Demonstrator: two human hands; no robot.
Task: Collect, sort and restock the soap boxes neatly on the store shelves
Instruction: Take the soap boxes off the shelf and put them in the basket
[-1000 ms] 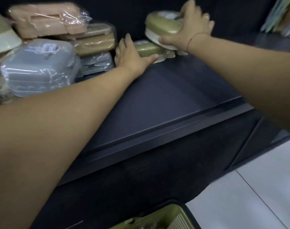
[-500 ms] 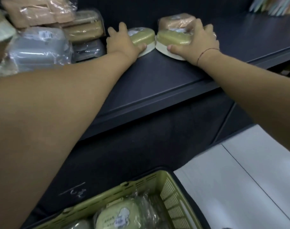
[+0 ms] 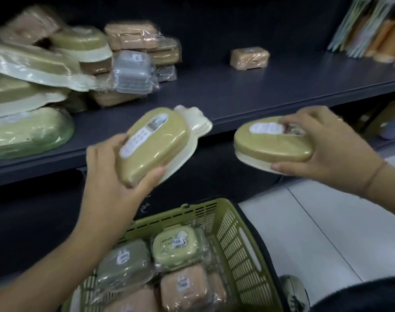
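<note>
In the head view we hold two olive-lidded soap boxes in the air, just off the front edge of the shelf [image 3: 259,86] and above the basket [image 3: 234,239]. We judge that they belong with the olive heap [image 3: 27,134] at the shelf's left end, laid flat with labels up. Our left hand [image 3: 111,176] curls fingers and thumb round the tilted soap box [image 3: 151,143]. Our right hand [image 3: 331,149] clasps the level soap box [image 3: 270,145], fingers on the lid and thumb beneath.
</note>
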